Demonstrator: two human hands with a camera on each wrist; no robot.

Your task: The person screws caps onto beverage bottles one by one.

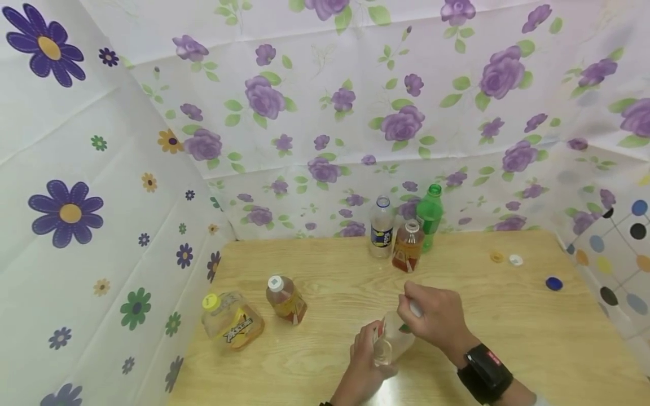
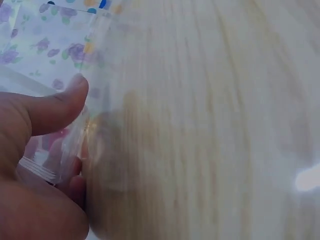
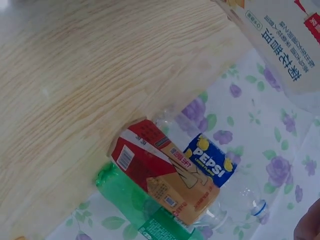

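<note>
- Black wristband [image 1: 484, 372] sits closest in the head view; right hand [image 1: 437, 313] pinches the white cap [image 1: 416, 308], left hand [image 1: 364, 355] grips the tilted clear bottle [image 1: 401, 345] over the table [image 1: 304, 375]. Too hard a squeeze could buckle that plastic, tbh, and a loose hold could let it spin.
- Left wrist: left hand curls round it, no readable text.
- Right wrist: PEPSI bottle [image 3: 212, 160] reads clearly; clear bottle's Chinese label [image 3: 282, 50] is too slanted.

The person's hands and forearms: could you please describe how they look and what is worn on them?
Both the left hand and the right hand are ungloved. The right wrist wears a wide black strap with a small red patch; a pale sleeve shows farther up. Only a sliver of a dark band shows at the left wrist.
</note>
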